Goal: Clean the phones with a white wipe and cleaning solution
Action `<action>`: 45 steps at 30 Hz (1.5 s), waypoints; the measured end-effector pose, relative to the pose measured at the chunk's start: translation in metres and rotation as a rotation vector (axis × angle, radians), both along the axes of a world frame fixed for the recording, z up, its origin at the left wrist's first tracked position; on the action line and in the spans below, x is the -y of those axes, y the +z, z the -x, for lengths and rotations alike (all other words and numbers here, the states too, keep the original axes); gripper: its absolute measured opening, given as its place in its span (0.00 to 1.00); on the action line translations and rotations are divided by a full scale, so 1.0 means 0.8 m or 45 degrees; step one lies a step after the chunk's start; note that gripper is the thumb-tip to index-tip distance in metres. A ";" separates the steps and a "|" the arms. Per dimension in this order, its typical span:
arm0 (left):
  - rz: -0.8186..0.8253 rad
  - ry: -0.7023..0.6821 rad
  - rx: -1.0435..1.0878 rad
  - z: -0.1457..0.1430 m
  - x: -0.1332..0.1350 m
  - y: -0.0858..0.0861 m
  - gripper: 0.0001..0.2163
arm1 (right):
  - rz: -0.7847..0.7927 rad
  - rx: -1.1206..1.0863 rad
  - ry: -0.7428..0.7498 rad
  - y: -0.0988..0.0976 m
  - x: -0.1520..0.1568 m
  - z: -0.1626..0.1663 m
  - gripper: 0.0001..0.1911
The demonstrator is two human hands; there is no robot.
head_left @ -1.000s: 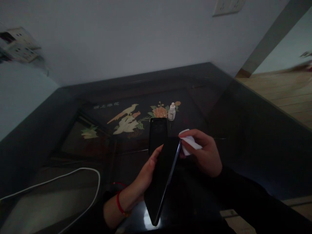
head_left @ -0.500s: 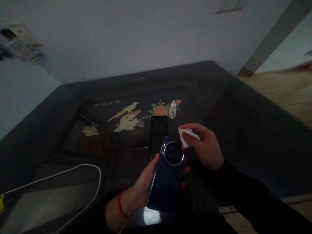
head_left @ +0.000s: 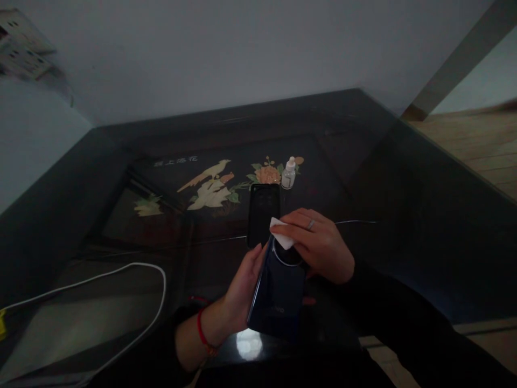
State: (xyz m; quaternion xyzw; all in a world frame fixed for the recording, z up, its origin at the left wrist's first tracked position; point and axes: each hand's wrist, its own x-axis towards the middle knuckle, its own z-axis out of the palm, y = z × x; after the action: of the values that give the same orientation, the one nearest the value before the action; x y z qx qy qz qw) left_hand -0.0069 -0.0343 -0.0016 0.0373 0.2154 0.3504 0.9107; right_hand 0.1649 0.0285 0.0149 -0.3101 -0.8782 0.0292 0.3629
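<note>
My left hand (head_left: 242,288) grips a dark blue phone (head_left: 278,296) by its edges, back side up, above the dark table. My right hand (head_left: 319,245) pinches a small white wipe (head_left: 280,237) and presses it on the phone's round camera ring at the top. A red cord circles my left wrist. A ring shows on one right finger.
A black phone case (head_left: 263,213) lies flat on the dark glass-topped table (head_left: 404,226) just beyond the phone. A small white dropper bottle (head_left: 288,173) stands behind it by the bird and flower inlay. A white cable (head_left: 121,280) curves at the left. Walls close the back and left.
My left hand turned the phone from edge-on to back side up. My right hand came left and down, bringing the wipe onto the camera ring.
</note>
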 end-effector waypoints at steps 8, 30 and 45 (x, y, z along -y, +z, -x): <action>0.046 0.042 -0.053 -0.001 -0.002 0.005 0.17 | -0.097 0.031 0.052 0.003 0.004 0.003 0.12; 0.166 0.189 -0.107 0.004 -0.010 0.001 0.27 | -0.137 -0.021 0.095 -0.001 0.040 0.036 0.14; 0.046 0.092 0.072 0.006 -0.011 -0.004 0.32 | -0.216 -0.066 0.418 -0.006 0.055 0.048 0.14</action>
State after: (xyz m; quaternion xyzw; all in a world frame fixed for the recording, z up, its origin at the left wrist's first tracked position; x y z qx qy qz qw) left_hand -0.0115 -0.0256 -0.0044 0.0029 0.1970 0.3800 0.9038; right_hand 0.1265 -0.0154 0.0097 -0.1301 -0.9067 0.0220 0.4005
